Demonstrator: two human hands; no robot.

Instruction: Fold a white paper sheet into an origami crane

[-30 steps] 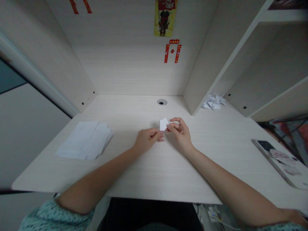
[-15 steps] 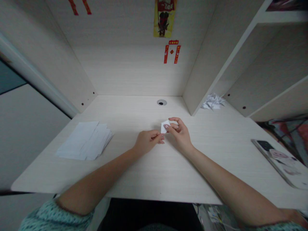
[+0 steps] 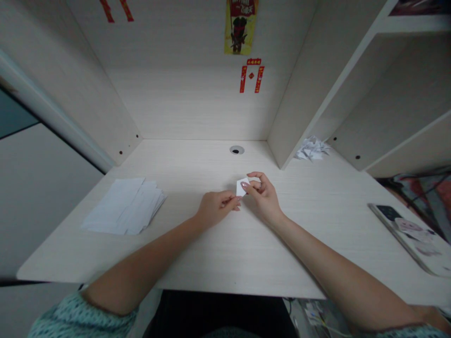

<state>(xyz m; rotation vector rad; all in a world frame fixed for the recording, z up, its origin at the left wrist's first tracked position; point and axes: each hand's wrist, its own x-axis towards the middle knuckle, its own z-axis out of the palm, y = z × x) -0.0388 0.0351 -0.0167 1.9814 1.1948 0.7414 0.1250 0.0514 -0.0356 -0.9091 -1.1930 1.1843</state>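
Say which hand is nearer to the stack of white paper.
Left. The left hand is to the right of the stack of white paper, apart from it; the right hand is farther to that side, beyond the left hand.

A small piece of plain white paper (image 3: 239, 189) with straight edges and an angular outline is held at its lower end by the left hand (image 3: 213, 205) and at its right side by the right hand (image 3: 265, 196), which covers part of its face. It is tilted, with its left edge nearly upright in view and its top edge slanting up to the right, over the middle of the tabletop (image 3: 197, 253); whether it touches the surface cannot be told.
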